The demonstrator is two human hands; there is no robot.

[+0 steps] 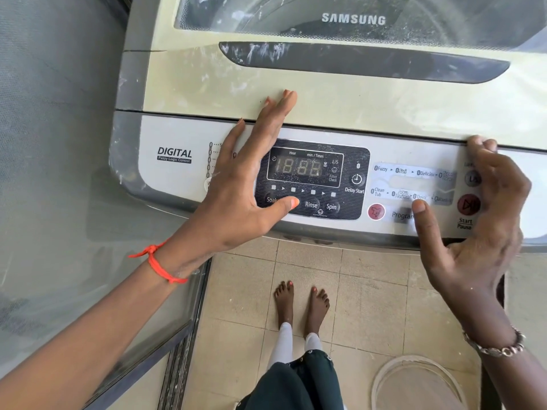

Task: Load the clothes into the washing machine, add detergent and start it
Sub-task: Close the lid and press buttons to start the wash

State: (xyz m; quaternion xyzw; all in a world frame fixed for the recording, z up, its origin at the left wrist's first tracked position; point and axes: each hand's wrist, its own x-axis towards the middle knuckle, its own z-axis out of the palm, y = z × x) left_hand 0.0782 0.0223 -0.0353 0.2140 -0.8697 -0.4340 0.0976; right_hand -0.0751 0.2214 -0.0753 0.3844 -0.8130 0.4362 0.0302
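Note:
A top-loading Samsung washing machine fills the upper view, its cream lid down. The grey control panel runs along the front, and its digit display shows no lit number. My left hand lies flat with spread fingers over the panel's left part, fingertips reaching onto the lid edge, thumb tip on the button row near Soak. My right hand hovers at the panel's right end, fingers loosely curled over the lid's front edge, thumb by the Program label. The red Start/Pause button shows partly behind it. No clothes or detergent are in view.
A mesh screen and glass door frame stand close on the left. Beige floor tiles lie below, with my bare feet on them. A clear round plastic tub sits on the floor at the lower right.

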